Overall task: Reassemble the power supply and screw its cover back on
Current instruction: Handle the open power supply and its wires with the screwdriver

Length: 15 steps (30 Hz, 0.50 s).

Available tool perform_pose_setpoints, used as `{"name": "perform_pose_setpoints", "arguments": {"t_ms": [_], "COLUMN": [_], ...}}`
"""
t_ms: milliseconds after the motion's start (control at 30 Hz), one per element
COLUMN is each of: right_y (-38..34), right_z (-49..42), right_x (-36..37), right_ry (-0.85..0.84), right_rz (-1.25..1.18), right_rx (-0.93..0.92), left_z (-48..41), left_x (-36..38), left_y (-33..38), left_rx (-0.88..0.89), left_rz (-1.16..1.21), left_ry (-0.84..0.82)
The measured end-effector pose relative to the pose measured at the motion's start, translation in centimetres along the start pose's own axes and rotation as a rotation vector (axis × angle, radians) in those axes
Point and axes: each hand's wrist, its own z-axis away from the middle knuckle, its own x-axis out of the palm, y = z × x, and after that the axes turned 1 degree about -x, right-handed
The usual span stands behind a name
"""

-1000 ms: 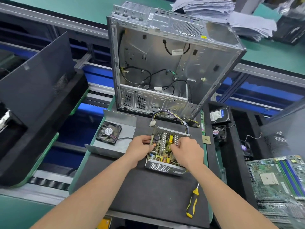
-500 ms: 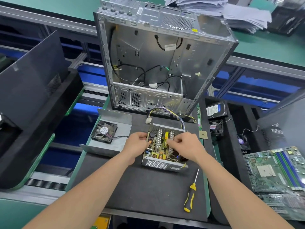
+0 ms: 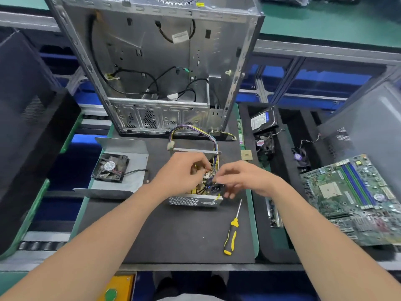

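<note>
Power supply point(image 3: 191, 200), lid off, sits on a black mat point(image 3: 173, 235) on a green-edged assembly bench, just in front of an upright, gutted case point(image 3: 169, 72). Its cover point(image 3: 134, 183), with a fan point(image 3: 110, 168) lying on it, rests to the left. A yellow-handled screwdriver point(image 3: 231, 233) lies near the unit's right corner, and a motherboard point(image 3: 351, 198) sits farther right. The unit's grey shell has a mesh front wall, and coloured wires point(image 3: 195, 128) loop out of its back. The right hand point(image 3: 240, 179) pinches a black socket point(image 3: 213, 188) at the near right corner. The left hand point(image 3: 182, 174) curls into the box; whether it holds anything cannot be told.
</note>
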Motion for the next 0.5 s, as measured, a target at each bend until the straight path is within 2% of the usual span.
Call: {"name": "perform_pose_setpoints", "arguments": {"t_ms": [67,167,300,400,500], "right_y": [0.0,-0.1,0.2,0.7,1.1], "right_z": [0.3,0.5,0.3,0.0,-0.4], "right_x": [0.2,0.3,0.3,0.4,0.7], "right_ry": [-0.092,-0.143,-0.115,-0.122,-0.174], "right_rz": [-0.009,0.000,-0.073,-0.202,-0.316], "right_rx": [-0.002,0.039,0.061,0.115,0.146], "left_z": [-0.2,-0.4,-0.5,-0.6,-0.5], "left_x": [0.2,0.4,0.4,0.5,0.8], "left_y": [0.5,0.7,0.3,0.0,0.1], "left_rx": [-0.044,-0.101,-0.194,-0.254,-0.337], "left_rz": [-0.038,-0.036,0.160,0.234,0.451], "left_ry": [-0.226,-0.374,-0.424,-0.396,-0.358]}}
